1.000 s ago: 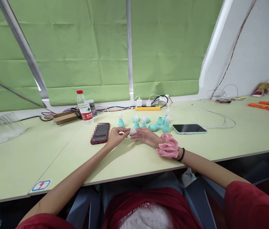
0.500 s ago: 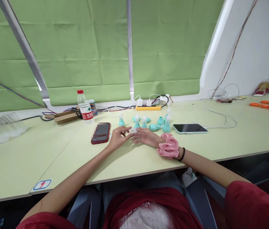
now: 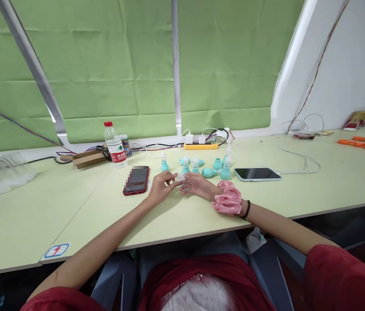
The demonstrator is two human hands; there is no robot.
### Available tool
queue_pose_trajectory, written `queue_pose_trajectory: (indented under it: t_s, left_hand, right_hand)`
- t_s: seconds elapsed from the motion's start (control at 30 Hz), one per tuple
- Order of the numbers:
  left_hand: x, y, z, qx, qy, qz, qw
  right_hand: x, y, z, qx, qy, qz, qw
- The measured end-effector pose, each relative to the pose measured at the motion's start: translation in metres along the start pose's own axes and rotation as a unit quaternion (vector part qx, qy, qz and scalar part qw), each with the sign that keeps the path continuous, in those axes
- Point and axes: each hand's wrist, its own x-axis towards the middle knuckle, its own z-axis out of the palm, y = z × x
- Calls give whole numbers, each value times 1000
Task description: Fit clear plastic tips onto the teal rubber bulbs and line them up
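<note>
A small clear plastic piece (image 3: 181,177) sits between the fingertips of both hands, just above the table. My left hand (image 3: 162,188) pinches its left side with bent fingers. From the other side, the fingers of my right hand (image 3: 200,185) close on the same piece, partly covering it. Right behind the hands stand turquoise squeeze bulbs with clear tips, among them one bulb (image 3: 164,166) at the left and a taller one (image 3: 225,172) at the right. A bare turquoise bulb (image 3: 208,172) lies on its side, and an open-topped bulb (image 3: 217,163) stands behind it.
A red-cased phone (image 3: 136,180) lies left of the hands, a light-cased phone (image 3: 257,174) right of the bulbs. Along the back are a water bottle (image 3: 115,147), a can (image 3: 125,145), a cardboard tray (image 3: 90,159) and a yellow power strip (image 3: 201,146) with cables. Clear plastic bags (image 3: 2,175) lie far left.
</note>
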Motion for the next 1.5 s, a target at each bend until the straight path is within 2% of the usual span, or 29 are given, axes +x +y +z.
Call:
queue_pose_trajectory:
  t_s: [0.3, 0.43, 0.63, 0.93, 1.17, 1.3, 1.4, 1.5]
  left_hand:
    - [2, 5, -2, -16, -3, 2, 1000]
    - [1, 5, -2, 50, -5, 46, 998]
    - [-2, -1, 2, 129, 32, 101, 986]
    - [1, 2, 0, 73, 19, 87, 993]
    - [0, 7, -1, -7, 5, 18, 1000]
    - [3, 5, -3, -104, -13, -65, 992]
    - [7, 1, -7, -226, -40, -172, 958]
    - [9, -3, -9, -327, -63, -260, 906]
  right_hand:
    - [-3, -5, 3, -58, 4, -7, 998]
    - [-3, -6, 2, -62, 8, -14, 998]
    - [-3, -7, 3, -71, 14, -22, 997]
    - [-10, -8, 8, -91, 18, -27, 995]
    - [-11, -10, 10, -116, 24, -33, 992]
    - [-9, -9, 9, -144, 33, -50, 988]
    - [-5, -7, 8, -159, 45, -67, 984]
    - [-3, -2, 7, -231, 66, -150, 959]
